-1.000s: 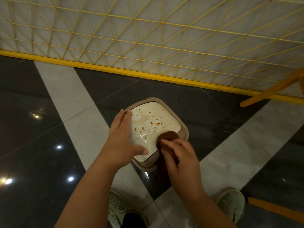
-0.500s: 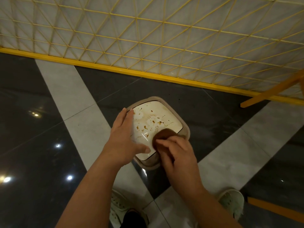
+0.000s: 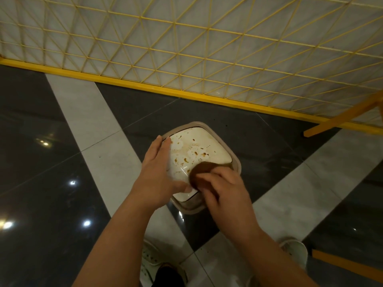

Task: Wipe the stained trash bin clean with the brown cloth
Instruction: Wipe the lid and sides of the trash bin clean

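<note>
A small trash bin with a beige rim stands on the floor in front of me. Its white lid carries brown stains and pale smears. My left hand lies flat on the lid's left side with the fingers spread and the thumb near the front edge. My right hand grips the brown cloth and presses it on the near right part of the lid. Most of the cloth is hidden under my fingers.
The floor is glossy, with dark tiles and pale grey bands. A yellow wire-grid fence with a yellow base bar runs behind the bin. An orange bar slants at the right. My white shoes are below.
My right hand has slid the brown cloth from the lid's near right corner further up and left onto the lid. My left hand has stayed on the left side.
</note>
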`<action>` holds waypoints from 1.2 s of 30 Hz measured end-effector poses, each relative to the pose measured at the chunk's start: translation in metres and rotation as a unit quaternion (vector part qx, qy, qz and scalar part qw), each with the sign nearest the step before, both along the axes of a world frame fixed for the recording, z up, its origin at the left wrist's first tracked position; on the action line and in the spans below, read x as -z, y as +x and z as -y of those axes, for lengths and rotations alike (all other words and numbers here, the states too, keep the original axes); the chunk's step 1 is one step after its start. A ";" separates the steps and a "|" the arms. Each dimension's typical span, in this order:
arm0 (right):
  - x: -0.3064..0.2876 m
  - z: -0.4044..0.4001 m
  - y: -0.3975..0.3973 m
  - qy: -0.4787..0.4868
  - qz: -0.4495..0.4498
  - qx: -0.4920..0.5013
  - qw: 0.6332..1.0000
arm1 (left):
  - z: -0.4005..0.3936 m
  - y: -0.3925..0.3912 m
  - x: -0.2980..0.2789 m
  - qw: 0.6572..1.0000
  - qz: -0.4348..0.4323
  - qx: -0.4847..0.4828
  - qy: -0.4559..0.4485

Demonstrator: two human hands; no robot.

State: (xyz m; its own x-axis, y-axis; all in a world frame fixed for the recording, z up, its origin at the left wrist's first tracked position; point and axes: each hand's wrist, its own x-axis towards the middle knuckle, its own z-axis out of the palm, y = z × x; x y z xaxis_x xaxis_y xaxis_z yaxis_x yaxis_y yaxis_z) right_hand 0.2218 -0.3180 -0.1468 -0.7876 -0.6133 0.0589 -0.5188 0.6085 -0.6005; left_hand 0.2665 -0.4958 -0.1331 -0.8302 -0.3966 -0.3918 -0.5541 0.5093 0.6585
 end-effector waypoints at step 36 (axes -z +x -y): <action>0.003 -0.001 0.020 0.010 0.049 0.021 0.999 | -0.002 0.012 -0.005 0.999 0.034 -0.033 -0.005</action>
